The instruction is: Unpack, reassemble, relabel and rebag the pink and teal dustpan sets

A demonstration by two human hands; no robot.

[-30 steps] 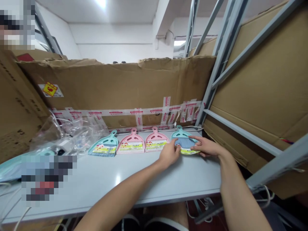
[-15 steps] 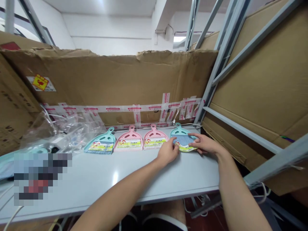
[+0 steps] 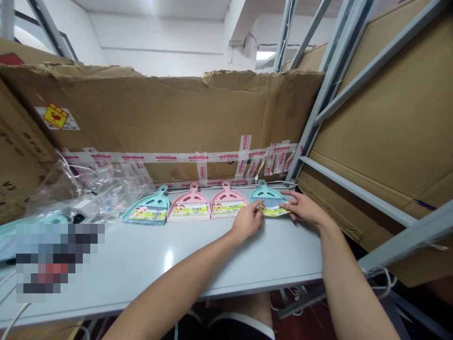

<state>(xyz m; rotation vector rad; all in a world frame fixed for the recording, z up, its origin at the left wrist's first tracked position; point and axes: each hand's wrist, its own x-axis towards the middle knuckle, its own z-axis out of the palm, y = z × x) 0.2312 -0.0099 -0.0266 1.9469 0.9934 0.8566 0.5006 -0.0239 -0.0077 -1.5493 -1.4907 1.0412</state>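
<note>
Several small plastic dustpans with brushes and paper labels lie in a row on the table. From the left they are a teal dustpan point(image 3: 148, 211), a pink dustpan point(image 3: 188, 206), another pink dustpan point(image 3: 227, 203), and a second teal dustpan point(image 3: 268, 197). My left hand point(image 3: 247, 220) grips the lower left edge of the second teal dustpan. My right hand point(image 3: 306, 208) holds its right side, with fingers lying over the label and brush. That dustpan sits close to the neighbouring pink one.
The white table point(image 3: 170, 264) holds a crumpled clear plastic bag point(image 3: 99, 191) at the left, beside a blurred patch. Taped cardboard point(image 3: 170, 113) stands behind the row. A grey metal shelf frame point(image 3: 329, 94) rises at the right. Cables hang below the table.
The whole view has shifted slightly. The second teal dustpan has moved back between my hands, toward the cardboard, and its label now sits higher.
</note>
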